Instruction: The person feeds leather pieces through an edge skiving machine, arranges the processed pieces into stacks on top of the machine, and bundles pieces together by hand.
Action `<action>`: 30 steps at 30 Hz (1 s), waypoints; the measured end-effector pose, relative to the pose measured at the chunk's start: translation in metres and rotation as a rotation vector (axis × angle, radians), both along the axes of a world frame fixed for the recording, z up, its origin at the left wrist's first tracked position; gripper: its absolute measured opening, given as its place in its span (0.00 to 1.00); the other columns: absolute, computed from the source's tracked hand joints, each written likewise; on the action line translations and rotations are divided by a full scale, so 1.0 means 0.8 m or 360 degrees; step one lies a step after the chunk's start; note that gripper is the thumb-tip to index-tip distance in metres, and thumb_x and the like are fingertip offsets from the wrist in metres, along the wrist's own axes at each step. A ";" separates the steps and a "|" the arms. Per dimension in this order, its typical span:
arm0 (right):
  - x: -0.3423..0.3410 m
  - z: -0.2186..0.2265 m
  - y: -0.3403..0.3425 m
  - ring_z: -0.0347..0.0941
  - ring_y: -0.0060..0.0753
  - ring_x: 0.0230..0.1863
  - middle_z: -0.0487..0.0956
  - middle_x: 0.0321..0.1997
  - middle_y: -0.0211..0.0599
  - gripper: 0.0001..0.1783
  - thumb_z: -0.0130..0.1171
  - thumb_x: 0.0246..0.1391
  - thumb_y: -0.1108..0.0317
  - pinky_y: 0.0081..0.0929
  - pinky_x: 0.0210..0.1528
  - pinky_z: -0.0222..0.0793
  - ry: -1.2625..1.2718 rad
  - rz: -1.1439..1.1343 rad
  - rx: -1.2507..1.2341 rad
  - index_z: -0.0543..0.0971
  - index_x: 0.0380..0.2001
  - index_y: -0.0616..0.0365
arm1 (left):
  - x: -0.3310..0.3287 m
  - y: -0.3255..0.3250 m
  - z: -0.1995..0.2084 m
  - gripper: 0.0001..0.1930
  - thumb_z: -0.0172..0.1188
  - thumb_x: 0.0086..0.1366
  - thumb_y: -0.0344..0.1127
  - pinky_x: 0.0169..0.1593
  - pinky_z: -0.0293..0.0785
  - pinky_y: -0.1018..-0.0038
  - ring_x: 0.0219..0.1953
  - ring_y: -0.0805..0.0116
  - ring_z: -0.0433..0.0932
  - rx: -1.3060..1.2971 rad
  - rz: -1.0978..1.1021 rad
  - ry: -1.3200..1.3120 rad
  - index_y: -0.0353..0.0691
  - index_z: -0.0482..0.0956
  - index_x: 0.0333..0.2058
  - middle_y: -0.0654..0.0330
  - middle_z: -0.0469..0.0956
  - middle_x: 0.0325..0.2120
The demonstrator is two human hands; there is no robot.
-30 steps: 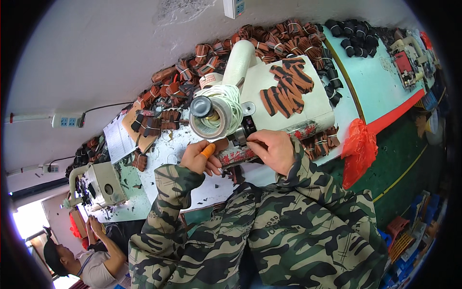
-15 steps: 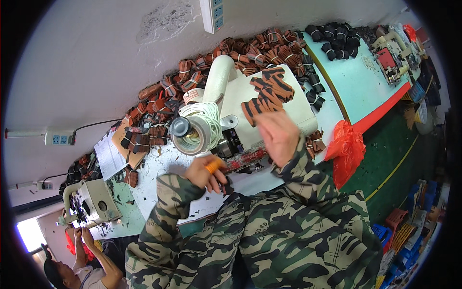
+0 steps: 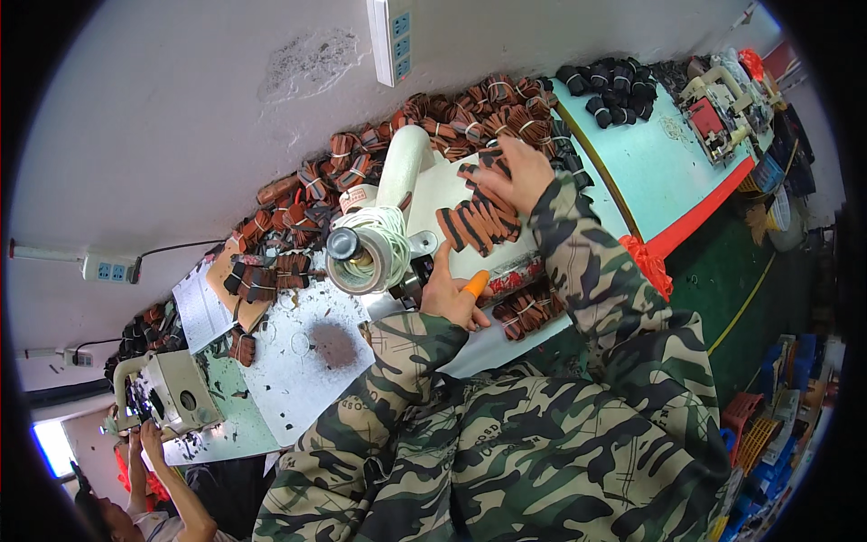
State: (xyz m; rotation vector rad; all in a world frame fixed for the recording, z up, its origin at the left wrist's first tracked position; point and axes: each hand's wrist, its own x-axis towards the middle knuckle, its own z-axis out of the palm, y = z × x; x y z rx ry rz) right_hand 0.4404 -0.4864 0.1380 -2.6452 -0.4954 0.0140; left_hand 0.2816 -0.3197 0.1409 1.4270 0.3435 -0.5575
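My right hand [image 3: 526,179] is over the far end of a row of brown-and-black striped strips [image 3: 479,224], its thumb and fingers closed around some of them. The strips lie overlapping on the flat cream top of a machine [image 3: 465,185]. Nearer to me, my left hand [image 3: 449,296] rests by the machine's front edge with its fingers apart. An orange finger cover [image 3: 476,284] sits on one of its digits. Just left of that hand is a round holder [image 3: 363,271] with white cord [image 3: 388,237] coiled around it and a dark knob on top.
Bundles of brown-and-black strips [image 3: 442,122] are heaped along the wall. More bundles [image 3: 528,312] lie below the machine's front edge. Black bundles [image 3: 614,86] and another machine [image 3: 718,113] stand at the far right. A person [image 3: 172,470] works at a machine on the left.
My right hand has moved farther away over the strips and closed on some. My left hand has shifted right, up to the machine's front edge. The view has turned slightly.
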 end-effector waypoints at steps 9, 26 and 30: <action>-0.061 -0.030 0.011 0.45 0.51 0.68 0.56 0.63 0.60 0.64 0.59 0.31 0.28 0.45 0.66 0.41 -0.0215 -0.0047 -0.0421 0.57 0.57 0.74 | 0.002 -0.007 -0.018 0.38 0.53 0.64 0.33 0.12 0.67 0.78 0.13 0.64 0.76 -0.0051 0.0014 -0.0036 0.40 0.37 0.64 0.46 0.79 0.28; 0.041 -0.029 -0.052 0.76 0.51 0.39 0.78 0.36 0.51 0.26 0.65 0.37 0.62 0.37 0.44 0.72 0.0147 -0.0359 -0.0322 0.73 0.40 0.64 | -0.055 0.022 -0.016 0.34 0.52 0.64 0.34 0.12 0.64 0.79 0.12 0.69 0.74 -0.0084 -0.0167 0.0010 0.39 0.44 0.64 0.52 0.79 0.25; 0.041 -0.024 -0.059 0.76 0.49 0.40 0.79 0.37 0.49 0.26 0.66 0.35 0.63 0.36 0.45 0.71 0.0163 -0.0508 -0.0335 0.74 0.41 0.62 | -0.057 0.022 -0.016 0.34 0.53 0.64 0.33 0.12 0.64 0.79 0.12 0.69 0.74 -0.0048 -0.0174 0.0014 0.40 0.44 0.64 0.52 0.79 0.25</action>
